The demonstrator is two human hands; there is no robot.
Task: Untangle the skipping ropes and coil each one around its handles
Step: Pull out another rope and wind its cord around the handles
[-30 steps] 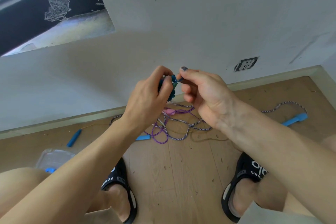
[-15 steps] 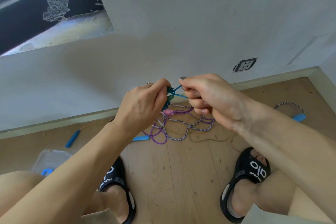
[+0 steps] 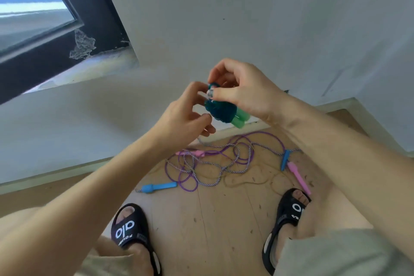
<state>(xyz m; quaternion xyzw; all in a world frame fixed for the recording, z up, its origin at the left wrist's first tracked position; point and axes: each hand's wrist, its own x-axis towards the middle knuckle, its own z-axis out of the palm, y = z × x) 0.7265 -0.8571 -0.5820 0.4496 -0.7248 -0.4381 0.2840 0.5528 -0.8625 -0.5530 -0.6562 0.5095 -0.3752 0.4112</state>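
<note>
Both hands hold up a teal rope bundle (image 3: 221, 112) coiled around its two green handles (image 3: 240, 119), above the floor. My right hand (image 3: 242, 92) pinches the rope's loose loop at the top of the bundle. My left hand (image 3: 186, 114) holds the bundle's left side with curled fingers. Below on the wooden floor lies a tangle of a purple rope (image 3: 244, 152) with pink handles (image 3: 299, 177) and a striped rope (image 3: 208, 182) with blue handles (image 3: 159, 187).
My two feet in black slides (image 3: 130, 231) stand on the wooden floor (image 3: 212, 226) just in front of the tangle. A white wall with a skirting board (image 3: 56, 172) runs behind it. A dark window frame (image 3: 67, 51) is at upper left.
The view shifted, so the floor tangle now sits lower. The teal bundle has turned, showing its green handles, and my right hand has risen to the loop at its top.
</note>
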